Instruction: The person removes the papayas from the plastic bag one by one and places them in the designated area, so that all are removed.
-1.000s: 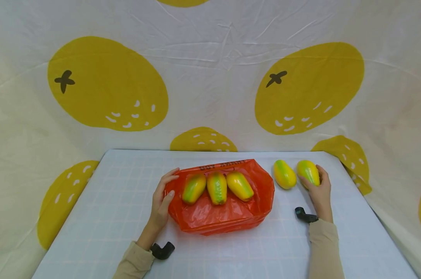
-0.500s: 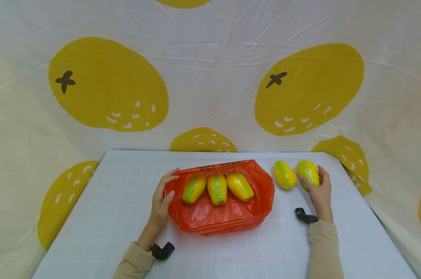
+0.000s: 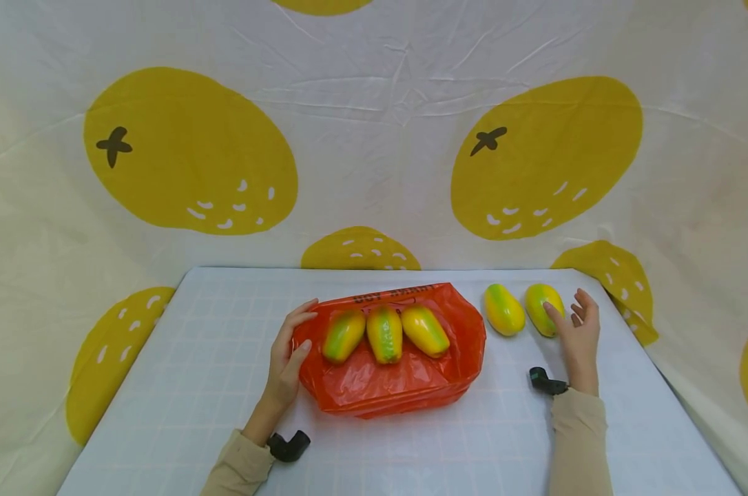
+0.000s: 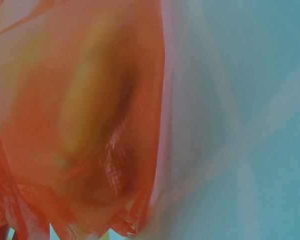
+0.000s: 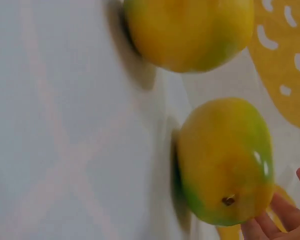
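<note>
Head view: nearest the right hand (image 3: pixel 580 334) is a glossy yellow-and-green oval fruit (image 3: pixel 538 303), lying on the white table (image 3: pixel 219 358) just left of that palm. From the hard, even shine I judge it stiff and slick, perhaps light if it is a moulded imitation; weight unconfirmed. Best hold, I think: across the broad middle, thumb and fingers on opposite sides, since the tapered ends may slip. Its twin, a second yellow-green oval fruit (image 3: pixel 504 310), lies just beyond, further left of the same hand.

Pose: right fingers apart and relaxed, clamped on nothing, forearm reaching forward; the thumb overlaps the fruit's near side, contact uncertain. The left hand (image 3: pixel 286 351) grips the left edge of a red translucent plastic bag (image 3: pixel 386 389), thumb and fingers around the rim. Three similar yellow-green fruits (image 3: pixel 384 334) lie in the bag, right of that hand. The film looks thin, limp and easily creased; I would hold by the edge.

Left wrist view: a blurred fruit shows through the film. The hand's hold I cannot tell here.

Right wrist view: loose fingertips at the fruit's lower side, touching or just beside; I cannot tell which.
</note>
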### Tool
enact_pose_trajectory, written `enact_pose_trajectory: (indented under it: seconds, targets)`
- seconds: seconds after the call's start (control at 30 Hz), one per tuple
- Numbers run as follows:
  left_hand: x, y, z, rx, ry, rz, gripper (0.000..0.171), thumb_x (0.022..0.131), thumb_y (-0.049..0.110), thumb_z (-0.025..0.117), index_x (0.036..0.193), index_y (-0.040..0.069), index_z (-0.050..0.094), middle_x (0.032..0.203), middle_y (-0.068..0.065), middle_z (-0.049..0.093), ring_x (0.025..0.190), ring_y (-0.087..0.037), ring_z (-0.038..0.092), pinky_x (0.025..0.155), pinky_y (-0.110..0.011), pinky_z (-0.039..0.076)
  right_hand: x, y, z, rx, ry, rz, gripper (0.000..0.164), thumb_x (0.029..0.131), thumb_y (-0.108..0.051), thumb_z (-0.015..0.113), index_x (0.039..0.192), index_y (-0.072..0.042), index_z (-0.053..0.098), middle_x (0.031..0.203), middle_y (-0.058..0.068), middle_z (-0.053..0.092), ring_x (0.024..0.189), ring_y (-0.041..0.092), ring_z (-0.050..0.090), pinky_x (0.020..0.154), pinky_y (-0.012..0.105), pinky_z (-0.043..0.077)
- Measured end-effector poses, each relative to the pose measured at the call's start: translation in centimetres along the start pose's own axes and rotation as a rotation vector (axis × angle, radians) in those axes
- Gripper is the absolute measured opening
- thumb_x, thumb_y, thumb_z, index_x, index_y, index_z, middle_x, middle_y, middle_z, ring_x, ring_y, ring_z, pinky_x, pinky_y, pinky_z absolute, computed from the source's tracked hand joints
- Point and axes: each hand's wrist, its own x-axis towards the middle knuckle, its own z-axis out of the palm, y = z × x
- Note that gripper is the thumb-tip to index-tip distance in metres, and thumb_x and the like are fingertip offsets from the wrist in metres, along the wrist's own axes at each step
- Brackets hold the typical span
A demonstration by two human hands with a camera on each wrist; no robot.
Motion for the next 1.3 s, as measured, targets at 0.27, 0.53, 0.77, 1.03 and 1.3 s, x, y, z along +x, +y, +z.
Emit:
enact_pose_trajectory:
  seconds: [0.27, 0.53, 0.77, 1.03, 1.3]
  targets:
    - [0.2, 0.0, 0.1, 0.035, -0.003, 0.043, 0.045, 0.087, 0.002, 0.045, 0.131, -0.005, 0.055, 0.148, -0.02, 0.044, 0.137, -0.036, 0.039, 0.113, -0.03, 0.035, -0.6, -2.0, 0.2, 0.033, 0.025, -0.062, 0.076, 0.092, -0.032, 0.069, 0.155, -0.024, 0.029, 0.159, -0.001, 0.029, 0.145, 0.019, 0.027, 0.12, 0.03, 0.019]
    - [0.1, 0.0, 0.0, 0.047, -0.024, -0.011, 0.053, 0.081, -0.005, 0.035, 0.128, -0.002, 0.058, 0.149, -0.016, 0.044, 0.138, -0.032, 0.038, 0.116, -0.031, 0.03, -1.2, -3.0, -0.2, 0.042, 0.03, -0.127, 0.073, 0.092, -0.027, 0.07, 0.154, -0.021, 0.032, 0.157, 0.001, 0.034, 0.143, 0.019, 0.03, 0.119, 0.027, 0.021]
    - [0.1, 0.0, -0.2, 0.053, -0.027, -0.031, 0.054, 0.078, -0.006, 0.034, 0.127, -0.003, 0.058, 0.148, -0.015, 0.045, 0.138, -0.031, 0.039, 0.115, -0.03, 0.03, -1.7, -4.6, -0.1, 0.059, 0.006, -0.182, 0.072, 0.091, -0.02, 0.07, 0.153, -0.02, 0.034, 0.155, 0.003, 0.037, 0.141, 0.019, 0.033, 0.118, 0.028, 0.023]
    - [0.0, 0.1, -0.2, 0.09, -0.032, -0.021, 0.052, 0.077, -0.007, 0.035, 0.12, 0.0, 0.064, 0.148, -0.015, 0.045, 0.137, -0.032, 0.04, 0.116, -0.031, 0.029, -2.7, -6.6, 0.2, 0.042, -0.054, -0.206, 0.075, 0.091, -0.021, 0.071, 0.154, -0.022, 0.031, 0.156, 0.004, 0.035, 0.141, 0.021, 0.033, 0.119, 0.03, 0.023]
    - [0.1, 0.3, -0.3, 0.089, -0.029, -0.043, 0.057, 0.076, -0.008, 0.031, 0.122, 0.001, 0.063, 0.149, -0.013, 0.046, 0.139, -0.03, 0.039, 0.117, -0.031, 0.027, -4.0, -8.6, 0.6, 0.047, -0.077, -0.308, 0.074, 0.089, -0.014, 0.072, 0.152, -0.014, 0.035, 0.152, 0.008, 0.038, 0.138, 0.023, 0.037, 0.118, 0.033, 0.025]
